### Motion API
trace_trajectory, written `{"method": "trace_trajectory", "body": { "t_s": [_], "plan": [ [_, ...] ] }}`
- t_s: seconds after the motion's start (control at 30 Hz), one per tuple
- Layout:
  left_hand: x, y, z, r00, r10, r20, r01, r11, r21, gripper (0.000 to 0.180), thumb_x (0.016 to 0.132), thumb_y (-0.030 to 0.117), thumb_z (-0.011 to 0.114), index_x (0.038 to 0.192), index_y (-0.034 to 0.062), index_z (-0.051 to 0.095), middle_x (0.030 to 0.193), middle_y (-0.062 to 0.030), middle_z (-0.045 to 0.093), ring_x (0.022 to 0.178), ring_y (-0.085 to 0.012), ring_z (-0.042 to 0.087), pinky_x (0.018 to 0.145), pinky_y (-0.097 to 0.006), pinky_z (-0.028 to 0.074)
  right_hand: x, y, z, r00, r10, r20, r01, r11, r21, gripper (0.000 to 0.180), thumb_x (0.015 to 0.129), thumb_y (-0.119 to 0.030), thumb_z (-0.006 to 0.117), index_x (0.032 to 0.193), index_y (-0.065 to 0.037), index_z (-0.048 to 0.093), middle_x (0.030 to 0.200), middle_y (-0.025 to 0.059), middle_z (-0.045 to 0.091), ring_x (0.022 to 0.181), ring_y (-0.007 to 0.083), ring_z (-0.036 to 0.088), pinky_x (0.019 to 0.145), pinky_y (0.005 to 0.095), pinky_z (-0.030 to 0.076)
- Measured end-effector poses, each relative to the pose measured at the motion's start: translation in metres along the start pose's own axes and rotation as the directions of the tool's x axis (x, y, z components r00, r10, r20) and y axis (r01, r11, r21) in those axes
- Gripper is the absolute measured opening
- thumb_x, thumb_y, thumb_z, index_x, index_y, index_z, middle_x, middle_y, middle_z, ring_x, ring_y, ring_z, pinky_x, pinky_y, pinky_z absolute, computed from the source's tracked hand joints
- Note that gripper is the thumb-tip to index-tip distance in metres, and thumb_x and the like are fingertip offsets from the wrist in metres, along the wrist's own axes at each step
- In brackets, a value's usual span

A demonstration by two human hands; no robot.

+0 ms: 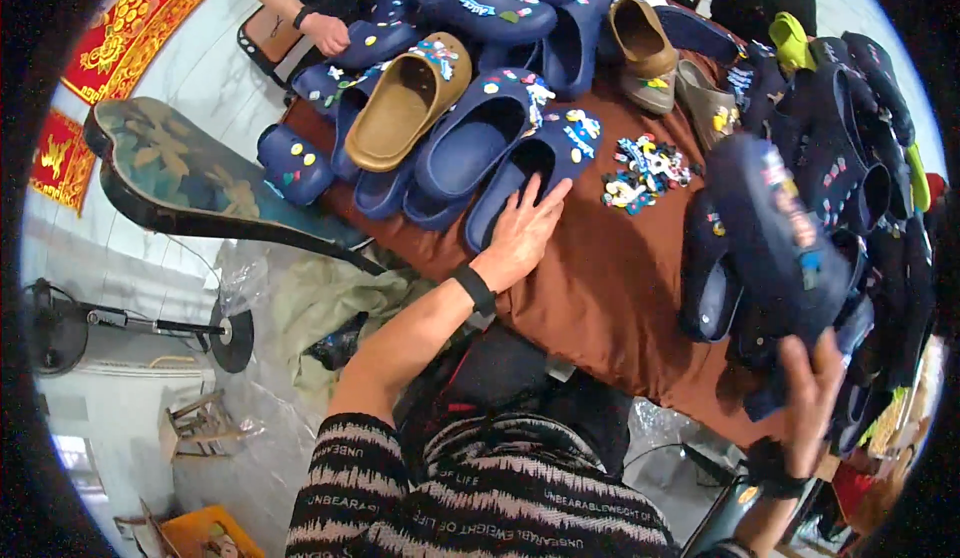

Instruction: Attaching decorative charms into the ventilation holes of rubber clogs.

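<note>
On the brown cloth, my left hand (522, 230) lies with fingers spread over the side and opening of a navy clog (562, 150) that has colourful charms on its toe. My right hand (812, 388), smeared by motion, grips the heel end of another navy clog (775, 243) raised over the right side. A decorated strap area shows as a blur on that clog. Between the two clogs sits a small heap of colourful shoe charms (648, 173). Beside the left-hand clog stand a navy clog (470, 143) and a tan clog (410, 103), both with charms.
Navy clogs (840, 108) pile up on the right, with a lime-green clog (790, 43) at the back. Another person's hand (325, 33) is at the far left of the brown-covered table (590, 298). A floral chair back (180, 173) and a fan (55, 328) stand left.
</note>
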State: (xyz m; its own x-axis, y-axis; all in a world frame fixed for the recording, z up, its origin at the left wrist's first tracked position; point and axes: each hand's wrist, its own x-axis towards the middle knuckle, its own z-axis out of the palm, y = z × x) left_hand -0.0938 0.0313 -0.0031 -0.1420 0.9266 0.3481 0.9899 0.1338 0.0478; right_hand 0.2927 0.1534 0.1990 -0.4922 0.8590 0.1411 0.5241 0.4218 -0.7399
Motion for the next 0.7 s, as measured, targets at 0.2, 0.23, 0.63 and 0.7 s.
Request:
{"method": "trace_trajectory", "body": {
  "t_s": [0.2, 0.23, 0.63, 0.7],
  "plan": [
    [0.005, -0.012, -0.002, 0.998, 0.001, -0.055, -0.005, 0.997, -0.074, 0.053, 0.076, -0.009, 0.057, 0.128, -0.0049, 0.059, 0.159, -0.0071, 0.034, 0.136, -0.0469, 0.041, 0.103, -0.049, 0.049, -0.020, 0.001, 0.100, 0.990, 0.036, 0.133, -0.072, 0.958, 0.276, 0.019, 0.087, -0.007, 0.071, 0.104, 0.000, 0.064, 0.091, 0.0012, 0.066, 0.086, 0.0115, 0.055, 0.079, 0.0295, 0.047],
    [0.007, -0.013, -0.001, 0.998, -0.010, -0.062, 0.004, 0.996, -0.089, 0.053, 0.075, -0.010, 0.057, 0.128, -0.0045, 0.059, 0.159, -0.0064, 0.035, 0.136, -0.0468, 0.041, 0.102, -0.048, 0.050, -0.023, 0.012, 0.109, 0.986, 0.038, 0.160, -0.072, 0.974, 0.215, 0.017, 0.088, -0.007, 0.071, 0.100, 0.001, 0.062, 0.088, 0.0034, 0.064, 0.084, 0.0132, 0.054, 0.077, 0.0312, 0.046],
    [0.007, -0.015, -0.011, 0.933, -0.289, -0.215, 0.183, 0.894, -0.409, 0.055, 0.083, -0.001, 0.068, 0.135, 0.0035, 0.051, 0.138, -0.0242, 0.046, 0.131, -0.0434, 0.046, 0.110, -0.048, 0.042, -0.047, 0.047, 0.201, 0.964, -0.173, 0.199, 0.219, 0.948, -0.233, 0.016, 0.089, -0.011, 0.068, 0.094, 0.002, 0.060, 0.089, 0.0216, 0.056, 0.086, 0.0423, 0.058, 0.073, 0.0495, 0.048],
    [0.005, -0.020, -0.019, 0.935, -0.262, -0.241, 0.161, 0.915, -0.370, 0.054, 0.083, 0.000, 0.069, 0.134, 0.0037, 0.051, 0.135, -0.0232, 0.048, 0.127, -0.0425, 0.048, 0.108, -0.048, 0.043, -0.047, 0.049, 0.204, 0.968, -0.166, 0.188, 0.205, 0.956, -0.210, 0.017, 0.089, -0.011, 0.068, 0.095, 0.002, 0.060, 0.090, 0.0216, 0.056, 0.086, 0.0424, 0.058, 0.073, 0.0496, 0.048]
  ]
}}
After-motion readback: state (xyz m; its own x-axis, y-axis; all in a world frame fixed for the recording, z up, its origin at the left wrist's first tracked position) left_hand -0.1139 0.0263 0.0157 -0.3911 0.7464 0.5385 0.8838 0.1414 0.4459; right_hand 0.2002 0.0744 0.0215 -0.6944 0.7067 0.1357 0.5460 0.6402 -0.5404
